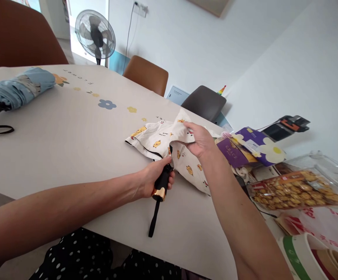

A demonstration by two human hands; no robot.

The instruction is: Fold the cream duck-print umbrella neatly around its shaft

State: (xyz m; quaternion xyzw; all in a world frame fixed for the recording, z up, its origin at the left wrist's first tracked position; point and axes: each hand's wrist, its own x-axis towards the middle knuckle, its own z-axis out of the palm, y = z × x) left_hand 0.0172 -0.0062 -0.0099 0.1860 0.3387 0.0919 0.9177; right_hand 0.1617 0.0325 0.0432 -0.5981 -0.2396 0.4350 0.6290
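A cream folding umbrella (157, 140) printed with small yellow chicks lies on the white table (69, 136). My left hand (154, 177) is wrapped round its black handle with a gold ring, and a black wrist strap hangs from the handle toward the table's near edge. My right hand (199, 140) pinches a fold of the umbrella's canopy and lifts it slightly. A second folded umbrella (17, 90), light blue, lies at the table's far left, apart from both hands.
To the right lie a purple flowered packet (253, 149), a clear bag of golden snacks (297, 190) and rolls of tape (305, 254). A black and orange device (285, 126) sits behind them. Brown chairs (147, 74) and a standing fan (95, 35) are beyond the table.
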